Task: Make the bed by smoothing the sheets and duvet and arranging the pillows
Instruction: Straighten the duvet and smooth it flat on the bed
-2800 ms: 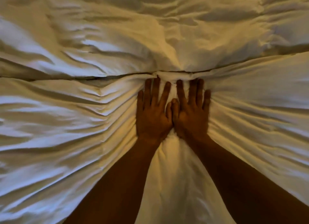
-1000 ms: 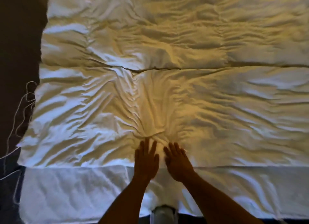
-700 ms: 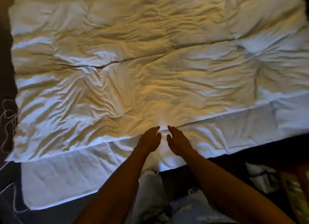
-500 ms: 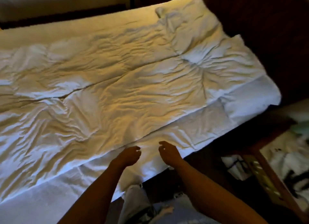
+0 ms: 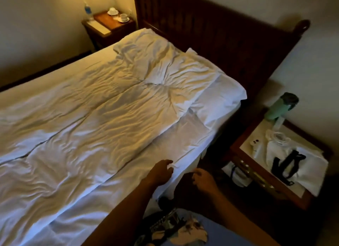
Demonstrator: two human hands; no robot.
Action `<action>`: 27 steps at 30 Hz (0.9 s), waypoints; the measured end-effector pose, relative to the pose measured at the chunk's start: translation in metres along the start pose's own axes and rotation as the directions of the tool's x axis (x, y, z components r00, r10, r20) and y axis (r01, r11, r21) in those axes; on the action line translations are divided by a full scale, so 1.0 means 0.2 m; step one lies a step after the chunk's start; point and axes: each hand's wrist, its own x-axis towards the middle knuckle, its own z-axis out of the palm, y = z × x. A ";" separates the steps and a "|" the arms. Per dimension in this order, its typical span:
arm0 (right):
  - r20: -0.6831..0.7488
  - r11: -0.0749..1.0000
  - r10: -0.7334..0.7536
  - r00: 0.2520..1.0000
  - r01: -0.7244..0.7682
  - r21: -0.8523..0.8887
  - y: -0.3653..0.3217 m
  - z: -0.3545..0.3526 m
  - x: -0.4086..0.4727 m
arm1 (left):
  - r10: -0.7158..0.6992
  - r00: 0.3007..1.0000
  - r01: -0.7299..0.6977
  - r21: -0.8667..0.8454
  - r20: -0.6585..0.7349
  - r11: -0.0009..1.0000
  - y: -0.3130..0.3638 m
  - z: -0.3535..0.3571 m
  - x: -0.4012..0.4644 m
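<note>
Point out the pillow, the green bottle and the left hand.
pillow [image 5: 222, 97]: head view, on its bare white end beyond the duvet.
green bottle [image 5: 280, 107]: head view, on its body below the dark lid.
left hand [image 5: 161, 172]: head view, on its back.

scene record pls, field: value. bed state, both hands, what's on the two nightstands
duvet: spread on the bed, heavily wrinkled
pillow: lies at the headboard end, partly under the duvet's top edge
sheet: bare strip along the near bed edge
left hand: rests on the sheet at the bed edge, fingers loosely curled
right hand: just off the bed edge, holds nothing
near nightstand: green bottle, white bag with black straps, white cable
far nightstand: two cups on saucers, blue-labelled bottle
</note>
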 end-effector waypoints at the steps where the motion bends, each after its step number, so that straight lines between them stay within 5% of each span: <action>1: -0.019 1.000 -0.011 1.000 0.012 0.023 -0.04 -0.07 0.00 | 0.025 0.999 -0.025 0.023 -0.023 0.999 0.06 0.01 0.02; 8: -0.024 0.985 -0.097 0.995 0.099 0.139 -0.43 -0.46 0.02 | 0.130 0.985 -0.121 0.080 -0.116 0.989 0.37 -0.08 0.27; 18: -0.070 0.896 0.039 0.997 -0.004 0.444 -0.59 -0.83 0.45 | 0.234 0.951 -0.211 0.131 -0.201 0.969 0.62 -0.31 0.88; 27: -0.046 0.897 0.085 0.995 -0.057 0.438 -0.68 -1.07 0.87 | 0.232 0.950 -0.217 0.095 -0.210 0.972 0.90 -0.44 1.35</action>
